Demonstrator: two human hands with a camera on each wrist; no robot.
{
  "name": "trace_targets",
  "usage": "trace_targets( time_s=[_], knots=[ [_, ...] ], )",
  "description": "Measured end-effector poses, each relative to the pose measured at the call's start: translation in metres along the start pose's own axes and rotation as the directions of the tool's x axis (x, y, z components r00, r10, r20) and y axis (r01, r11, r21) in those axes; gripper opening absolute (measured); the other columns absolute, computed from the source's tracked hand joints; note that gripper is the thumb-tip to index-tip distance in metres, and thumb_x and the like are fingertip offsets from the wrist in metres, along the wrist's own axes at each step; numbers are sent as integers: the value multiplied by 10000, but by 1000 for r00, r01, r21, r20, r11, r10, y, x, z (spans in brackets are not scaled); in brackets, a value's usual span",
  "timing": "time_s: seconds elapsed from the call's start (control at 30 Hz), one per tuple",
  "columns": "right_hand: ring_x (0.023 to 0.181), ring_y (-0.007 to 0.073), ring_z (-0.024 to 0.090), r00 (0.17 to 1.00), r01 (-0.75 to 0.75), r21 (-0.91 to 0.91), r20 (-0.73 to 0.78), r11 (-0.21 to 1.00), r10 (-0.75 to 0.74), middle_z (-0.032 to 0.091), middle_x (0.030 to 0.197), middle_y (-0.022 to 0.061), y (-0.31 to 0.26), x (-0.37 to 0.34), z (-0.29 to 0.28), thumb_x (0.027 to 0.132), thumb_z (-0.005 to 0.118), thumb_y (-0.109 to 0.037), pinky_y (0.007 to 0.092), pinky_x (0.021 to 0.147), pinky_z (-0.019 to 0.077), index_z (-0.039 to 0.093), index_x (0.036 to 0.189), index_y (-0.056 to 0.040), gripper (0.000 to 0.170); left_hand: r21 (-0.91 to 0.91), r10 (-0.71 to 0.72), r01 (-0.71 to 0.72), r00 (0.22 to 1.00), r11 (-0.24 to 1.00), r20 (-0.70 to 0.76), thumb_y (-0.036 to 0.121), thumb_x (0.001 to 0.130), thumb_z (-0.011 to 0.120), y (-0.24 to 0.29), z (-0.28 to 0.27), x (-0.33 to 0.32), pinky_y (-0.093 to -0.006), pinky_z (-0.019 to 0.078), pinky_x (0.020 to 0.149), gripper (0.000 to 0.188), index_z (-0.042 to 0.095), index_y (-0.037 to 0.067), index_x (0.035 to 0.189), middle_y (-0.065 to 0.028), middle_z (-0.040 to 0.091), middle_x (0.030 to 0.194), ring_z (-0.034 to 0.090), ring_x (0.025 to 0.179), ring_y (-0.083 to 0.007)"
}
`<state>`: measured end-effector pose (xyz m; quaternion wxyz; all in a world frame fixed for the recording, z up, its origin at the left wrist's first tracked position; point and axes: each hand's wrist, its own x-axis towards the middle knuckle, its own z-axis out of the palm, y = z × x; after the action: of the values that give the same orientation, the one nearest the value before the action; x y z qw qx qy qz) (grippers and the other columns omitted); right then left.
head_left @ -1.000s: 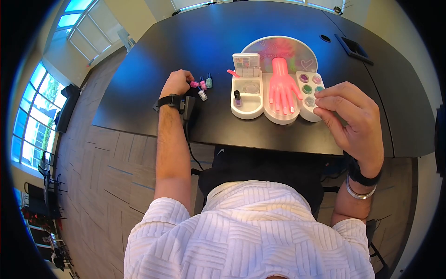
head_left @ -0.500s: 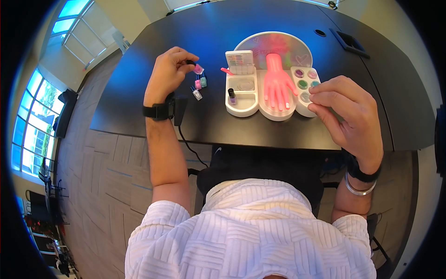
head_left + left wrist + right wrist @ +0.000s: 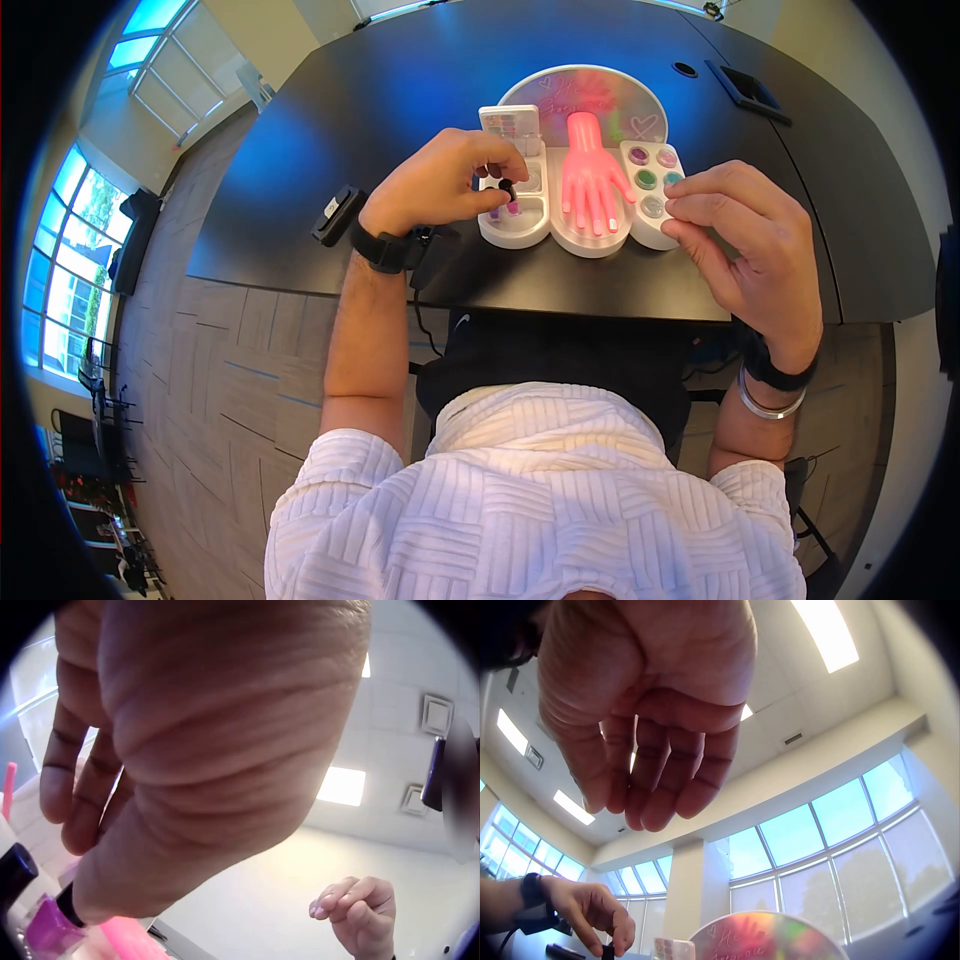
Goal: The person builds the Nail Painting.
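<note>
My left hand (image 3: pixel 440 185) pinches a magenta nail polish bottle (image 3: pixel 52 930) by its black cap. It is at the left tray (image 3: pixel 512 240) of a white manicure set. Right beside that bottle stands a purple nail polish bottle (image 3: pixel 494 214), its black cap (image 3: pixel 18 871) showing close up in the left wrist view. A pink model hand (image 3: pixel 590 182) lies fingers forward in the middle of the set. Over the front corner of the right tray (image 3: pixel 655 238) hovers my right hand (image 3: pixel 755 235), fingers loosely bent and nothing between them.
Small pots, among them a green pot (image 3: pixel 645 179), sit in the right tray. An upright round-topped panel (image 3: pixel 630 95) backs the set, and a lidded palette (image 3: pixel 512 118) stands at its left. On the table's left lies a black device (image 3: pixel 338 215); a dark rectangular tray (image 3: pixel 748 95) is at back right.
My left hand has lifted the magenta bottle from the small group on the left and carried it right to the white set's left tray. The right hand has stayed nearly in place.
</note>
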<state>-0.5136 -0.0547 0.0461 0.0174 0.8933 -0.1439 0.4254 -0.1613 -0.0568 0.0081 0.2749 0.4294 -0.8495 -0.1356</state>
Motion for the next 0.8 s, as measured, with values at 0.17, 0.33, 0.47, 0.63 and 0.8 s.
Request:
trace_targets(
  time_s=[0.17,0.33,0.47,0.63,0.8],
  knots=[
    [801,279,699,1000,-3,-4,1,1000,3,756,911,92,0,0,0,830,881,-31,386,700,569,737,906,-14,164,55,-59,57,998,997,38,38,816,816,-5,5,3,-405,615,858,275,771,32,1088,-131,797,1003,771,949,-306],
    [807,281,706,1000,-20,-4,8,1000,20,758,911,94,-2,0,0,828,885,-32,390,705,578,746,911,-16,163,104,-69,64,996,993,52,23,808,800,-10,11,3,-423,609,881,274,761,24,1080,-140,799,1046,766,986,-334],
    [814,282,712,1000,-9,-17,8,1000,9,758,909,95,-1,0,0,828,887,-33,390,711,585,749,914,-16,163,122,-56,48,996,991,68,24,803,808,-4,9,3,-423,607,882,300,766,28,1101,-137,797,1070,760,998,-332],
    [815,279,714,1000,1,-16,7,1000,0,757,906,95,0,0,-1,828,886,-27,389,712,585,750,916,-13,162,99,-93,100,993,990,-73,57,857,853,-11,-16,-8,-349,603,844,292,792,50,1142,-56,789,1127,736,1023,-215],
    [806,276,703,1000,-11,0,7,1000,11,756,904,92,0,0,1,831,883,-26,387,704,576,747,913,-15,159,152,-297,363,893,919,-338,75,899,855,-41,-37,-29,-331,601,777,256,774,7,1132,-82,797,983,737,802,-185]
  ],
)
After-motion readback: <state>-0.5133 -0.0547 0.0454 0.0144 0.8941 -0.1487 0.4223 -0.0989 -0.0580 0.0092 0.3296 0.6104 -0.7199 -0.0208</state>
